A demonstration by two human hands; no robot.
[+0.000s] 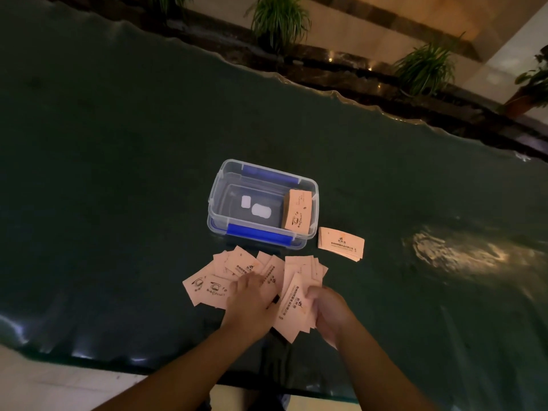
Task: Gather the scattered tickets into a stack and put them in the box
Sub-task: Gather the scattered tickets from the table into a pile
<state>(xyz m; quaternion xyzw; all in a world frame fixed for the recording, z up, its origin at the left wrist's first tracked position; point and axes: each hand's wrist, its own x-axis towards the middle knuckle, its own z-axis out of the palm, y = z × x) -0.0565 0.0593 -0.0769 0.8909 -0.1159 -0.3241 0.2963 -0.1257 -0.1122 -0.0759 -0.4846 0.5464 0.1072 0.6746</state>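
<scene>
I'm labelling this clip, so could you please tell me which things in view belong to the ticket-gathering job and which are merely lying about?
Belongs to the job:
scattered tickets
held tickets, in the right hand
left hand, on the pile
neat stack beside the box
stack in the box
clear box

Just there:
white pads in the box
potted plants
dark table

pale orange tickets with black print, clear box with blue clips
</scene>
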